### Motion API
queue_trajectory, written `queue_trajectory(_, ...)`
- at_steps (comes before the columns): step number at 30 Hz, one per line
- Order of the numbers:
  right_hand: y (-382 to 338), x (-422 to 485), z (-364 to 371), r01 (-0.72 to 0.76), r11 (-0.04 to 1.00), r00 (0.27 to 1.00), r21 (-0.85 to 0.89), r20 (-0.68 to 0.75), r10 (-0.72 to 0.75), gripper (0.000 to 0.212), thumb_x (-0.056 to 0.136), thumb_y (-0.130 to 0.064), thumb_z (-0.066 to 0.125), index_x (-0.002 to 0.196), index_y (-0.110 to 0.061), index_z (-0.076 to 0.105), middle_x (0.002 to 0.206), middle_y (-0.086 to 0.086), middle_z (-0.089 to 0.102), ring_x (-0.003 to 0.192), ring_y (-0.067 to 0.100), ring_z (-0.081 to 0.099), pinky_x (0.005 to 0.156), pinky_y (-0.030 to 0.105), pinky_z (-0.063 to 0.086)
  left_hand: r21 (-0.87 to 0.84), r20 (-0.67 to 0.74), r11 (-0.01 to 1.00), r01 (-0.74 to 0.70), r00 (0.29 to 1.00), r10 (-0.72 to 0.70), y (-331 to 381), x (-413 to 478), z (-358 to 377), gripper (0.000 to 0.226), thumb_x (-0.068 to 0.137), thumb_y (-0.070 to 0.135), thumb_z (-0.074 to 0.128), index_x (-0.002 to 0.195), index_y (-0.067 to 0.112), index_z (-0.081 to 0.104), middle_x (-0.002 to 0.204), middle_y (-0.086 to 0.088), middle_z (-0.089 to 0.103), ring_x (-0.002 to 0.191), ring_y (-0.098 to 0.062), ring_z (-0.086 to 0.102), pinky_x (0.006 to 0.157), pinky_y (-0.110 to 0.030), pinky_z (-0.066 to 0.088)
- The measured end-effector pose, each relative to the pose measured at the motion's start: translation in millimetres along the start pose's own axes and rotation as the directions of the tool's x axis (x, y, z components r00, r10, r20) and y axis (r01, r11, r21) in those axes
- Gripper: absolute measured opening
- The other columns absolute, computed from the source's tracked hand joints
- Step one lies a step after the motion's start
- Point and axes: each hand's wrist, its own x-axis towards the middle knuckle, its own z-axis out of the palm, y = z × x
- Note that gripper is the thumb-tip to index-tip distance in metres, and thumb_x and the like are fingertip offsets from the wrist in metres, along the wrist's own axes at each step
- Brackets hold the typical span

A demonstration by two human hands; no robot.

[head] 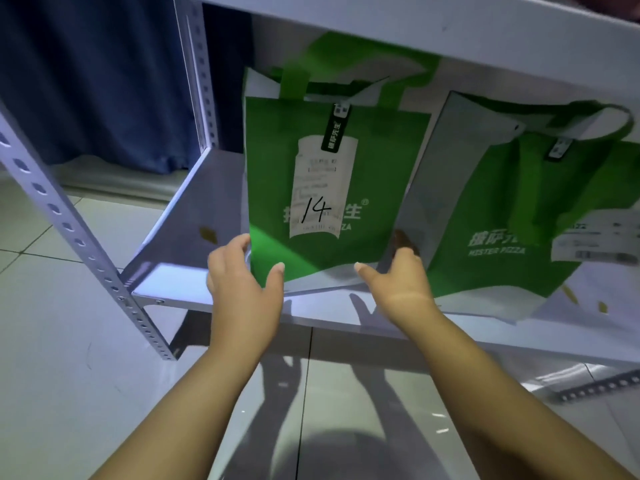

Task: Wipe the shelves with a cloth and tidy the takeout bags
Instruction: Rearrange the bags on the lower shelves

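On the tiled floor (52, 341): a white metal rack (69, 230) with perforated uprights stands in front of a dark blue curtain (86, 81).
Upper shelf (415, 26): it runs across the top of the view, just above the bag handles.
Lower shelf (180, 237): its left end lies bare and two green takeout bags stand side by side further along.
Bag numbered 14 (363, 168): it stands upright at the front edge of the lower shelf, left of its neighbour, with its green handles rising toward the upper shelf.
Second green bag (502, 209): just beside the first on the right, it leans with a grey side panel facing the camera and white lettering on its front.
Left hand (242, 289): it grips the lower left corner of the bag numbered 14, the fingers (239, 242) curled round the side edge and the thumb pressed on the front face.
Right hand (398, 282): it holds the lower right corner, the thumb laid along the bottom edge and the fingers (405, 252) curled into the gap between the two bags.
Receipt (322, 188): a long white slip on the front of the first bag, with "14" handwritten in black.
Black tag (336, 128): a narrow strip at the top of the receipt.
Yellow scrap (207, 234): a small fleck on the bare shelf, near the left hand.
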Motion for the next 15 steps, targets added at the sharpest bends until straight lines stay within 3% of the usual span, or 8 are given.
queue_trajectory(5, -0.5, 3.4, 3.8, 0.047, 0.99, 0.999, 0.132, 0.017, -0.05, 0.056, 0.084, -0.027, 0.068, 0.13, -0.013, 0.041, 0.121, 0.005, 0.056, 0.1, 0.024, 0.051, 0.083, 0.028, 0.041, 0.015, 0.077, 1.0, -0.003, 0.997, 0.002, -7.3, 2.9, 1.8, 0.056, 0.087, 0.017, 0.06, 0.138, 0.017, 0.036, 0.13, -0.006, 0.042, 0.123, -0.025, 0.04, 0.096, -0.042, 0.043)
queue_trajectory(8, 2.4, 0.9, 5.1, 0.025, 0.99, 1.0, 0.138, 0.013, -0.027, 0.06, 0.083, -0.032, 0.068, 0.132, -0.012, 0.039, 0.127, 0.007, 0.052, 0.111, 0.027, 0.051, 0.09, 0.034, 0.043, 0.028, 0.092, 1.0, -0.006, 0.996, 0.004, -11.3, 8.3, -0.5, 0.062, 0.088, 0.02, 0.059, 0.143, 0.016, 0.03, 0.137, -0.004, 0.039, 0.127, -0.022, 0.038, 0.099, -0.034, 0.04)
queue_trajectory(10, 5.0, -1.1, 6.2, 0.009, 0.992, 1.0, 0.123, 0.019, -0.012, 0.058, 0.083, -0.035, 0.068, 0.129, -0.01, 0.041, 0.128, 0.007, 0.051, 0.114, 0.028, 0.05, 0.094, 0.037, 0.043, 0.033, 0.097, 0.999, -0.009, 0.995, 0.006, -11.8, 10.2, -1.1, 0.062, 0.088, 0.021, 0.059, 0.143, 0.017, 0.03, 0.138, -0.004, 0.039, 0.128, -0.022, 0.039, 0.103, -0.038, 0.039)
queue_trajectory(15, 9.4, -5.2, 1.2, 0.015, 0.989, 1.0, 0.15, 0.014, -0.017, 0.056, 0.084, -0.036, 0.067, 0.127, -0.01, 0.042, 0.132, 0.007, 0.047, 0.118, 0.026, 0.048, 0.093, 0.035, 0.039, 0.012, 0.083, 1.0, -0.014, 0.996, 0.013, -8.7, 5.4, -5.0, 0.066, 0.086, 0.02, 0.063, 0.143, 0.019, 0.03, 0.14, -0.001, 0.035, 0.125, -0.018, 0.041, 0.101, -0.031, 0.037)
